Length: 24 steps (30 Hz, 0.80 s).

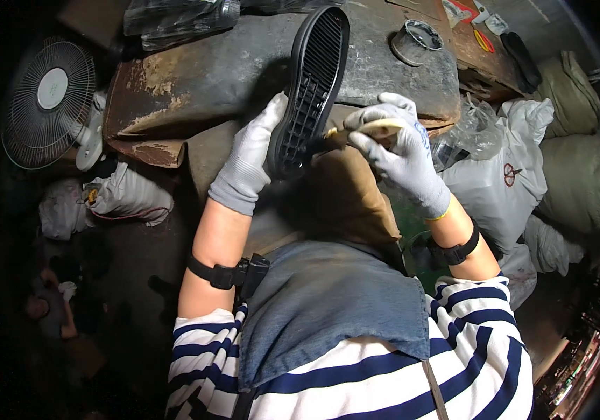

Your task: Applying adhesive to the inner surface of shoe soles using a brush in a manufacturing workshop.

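A black shoe sole [312, 91] is tilted up in front of me, its hollow side with a grid and ribs facing me. My gloved left hand [249, 150] is closed on its left edge near the heel end. Pinched in my gloved right hand [399, 143] is a brush [384, 127] with a pale handle. The brush's dark bristle end is beside the right edge of the heel; I cannot tell whether it touches. Beyond, a smeared round pot [417, 43] sits on the worn workbench [244, 70].
Black plastic-wrapped goods [181, 21] lie at the bench's far left. A fan [51, 91] and a white sack [132, 196] stand left. Large sacks [496, 182] crowd the right, with orange-handled scissors [483, 40] at far right. Another person [55, 308] is at lower left.
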Tool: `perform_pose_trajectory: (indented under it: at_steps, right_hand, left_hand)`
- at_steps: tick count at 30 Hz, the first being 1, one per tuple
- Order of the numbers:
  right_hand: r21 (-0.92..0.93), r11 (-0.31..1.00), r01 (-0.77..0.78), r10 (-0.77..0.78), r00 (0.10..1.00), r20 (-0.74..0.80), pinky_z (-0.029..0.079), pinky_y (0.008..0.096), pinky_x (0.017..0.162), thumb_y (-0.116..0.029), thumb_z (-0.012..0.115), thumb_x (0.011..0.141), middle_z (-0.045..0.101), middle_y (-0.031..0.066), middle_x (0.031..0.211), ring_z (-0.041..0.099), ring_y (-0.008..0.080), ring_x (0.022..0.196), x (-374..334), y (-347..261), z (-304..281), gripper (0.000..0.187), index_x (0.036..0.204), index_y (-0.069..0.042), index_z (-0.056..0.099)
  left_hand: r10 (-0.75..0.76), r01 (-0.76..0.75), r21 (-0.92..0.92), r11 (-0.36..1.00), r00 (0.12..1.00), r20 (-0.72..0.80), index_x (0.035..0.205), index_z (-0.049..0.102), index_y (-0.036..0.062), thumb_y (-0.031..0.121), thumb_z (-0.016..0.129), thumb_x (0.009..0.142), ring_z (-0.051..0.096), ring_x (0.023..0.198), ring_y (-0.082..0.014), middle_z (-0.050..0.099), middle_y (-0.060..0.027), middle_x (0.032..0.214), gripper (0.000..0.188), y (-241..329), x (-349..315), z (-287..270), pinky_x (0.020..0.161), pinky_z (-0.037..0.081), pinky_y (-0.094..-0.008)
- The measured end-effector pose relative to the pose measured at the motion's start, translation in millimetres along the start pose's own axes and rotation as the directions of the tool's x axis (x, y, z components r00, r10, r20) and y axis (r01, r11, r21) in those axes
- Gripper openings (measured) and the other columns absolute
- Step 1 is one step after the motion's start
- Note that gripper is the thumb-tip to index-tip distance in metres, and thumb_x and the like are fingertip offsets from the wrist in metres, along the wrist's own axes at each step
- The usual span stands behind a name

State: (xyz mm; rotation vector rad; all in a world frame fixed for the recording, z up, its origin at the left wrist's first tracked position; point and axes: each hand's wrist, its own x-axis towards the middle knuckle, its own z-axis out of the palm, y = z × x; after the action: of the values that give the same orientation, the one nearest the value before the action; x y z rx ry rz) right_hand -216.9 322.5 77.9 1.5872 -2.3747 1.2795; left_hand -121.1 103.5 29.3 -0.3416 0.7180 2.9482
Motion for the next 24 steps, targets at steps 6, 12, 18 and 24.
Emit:
perform_pose_trajectory:
  at_steps: [6,12,18,24]
  right_hand:
    - [-0.208,0.976,0.063,-0.091,0.988,-0.126,0.037,0.0381,0.099,-0.022,0.075,0.084,0.072,-0.0011,0.094,0.062,0.021,0.095,18.8,35.3,-26.2,0.012,0.092,-0.014,0.07]
    - [-0.478,0.855,0.201,-0.314,0.935,-0.168,0.038,0.0388,0.096,-0.023,0.074,0.08,0.069,0.0004,0.091,0.059,0.0251,0.1,47.2,89.7,-45.3,0.02,0.1,-0.018,0.069]
    - [-0.449,0.869,0.206,-0.296,0.945,-0.139,0.035,0.0412,0.103,-0.014,0.072,0.068,0.069,-0.0012,0.097,0.06,0.0212,0.099,39.3,76.9,-32.5,0.042,0.108,-0.027,0.068]
    - [-0.446,0.883,0.142,-0.203,0.975,-0.09,0.035,0.0423,0.104,-0.025,0.076,0.078,0.069,-0.0023,0.095,0.062,0.0171,0.101,35.4,78.7,-29.8,0.027,0.105,-0.025,0.07]
  left_hand:
    - [-0.03,0.028,0.237,0.971,1.0,0.006,0.141,0.05,0.0121,0.036,0.039,0.107,0.072,0.091,-0.0213,0.068,-0.011,0.117,0.043,-3.6,-10.4,10.6,0.064,0.063,-0.0358]
    - [-0.09,0.096,0.222,0.97,0.995,-0.039,0.142,0.049,0.0105,0.036,0.039,0.107,0.072,0.095,-0.0261,0.065,-0.0147,0.122,0.044,-16.0,-14.8,-1.8,0.07,0.064,-0.0424]
    - [-0.23,0.232,-0.029,0.972,0.972,0.055,0.139,0.05,0.0041,0.041,0.04,0.105,0.071,0.097,-0.0336,0.064,-0.021,0.123,0.051,-28.5,-16.4,-17.0,0.071,0.064,-0.0494]
    - [-0.265,0.27,-0.152,0.951,0.963,0.053,0.139,0.048,-0.0006,0.043,0.038,0.105,0.065,0.108,-0.0429,0.06,-0.0255,0.127,0.056,-35.7,-26.2,-14.2,0.073,0.061,-0.0595]
